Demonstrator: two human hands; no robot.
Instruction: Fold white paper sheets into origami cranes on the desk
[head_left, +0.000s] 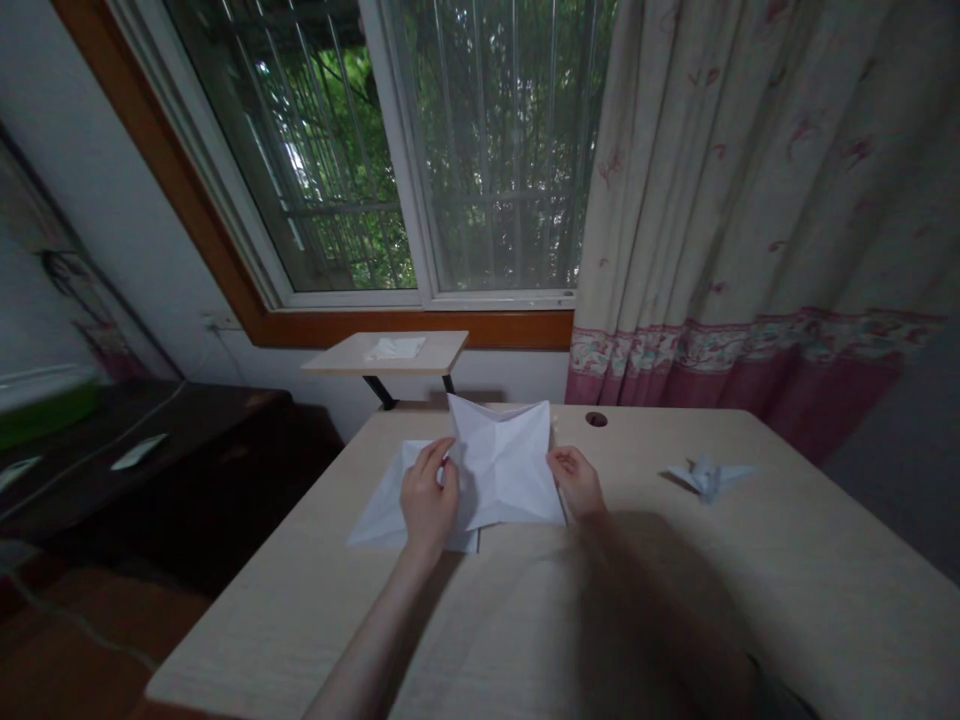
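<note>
A creased sheet of white paper (510,465) stands partly lifted between my two hands, its fold lines meeting near the middle. My left hand (431,495) is at its left edge, thumb and fingers bent around that side. At the right edge, my right hand (577,478) pinches the sheet between thumb and fingers. Beneath and to the left lies a second white sheet (382,505), flat on the table and partly covered by my left hand and the creased sheet. A folded paper crane (707,478) rests to the right, apart from both hands.
The pale wooden table (495,640) has a round cable hole (596,420) near its back edge. Behind it, a small raised shelf (337,358) carries crumpled white paper (397,348). A curtain (720,200) hangs at the right. A dark low bench (217,430) stands left.
</note>
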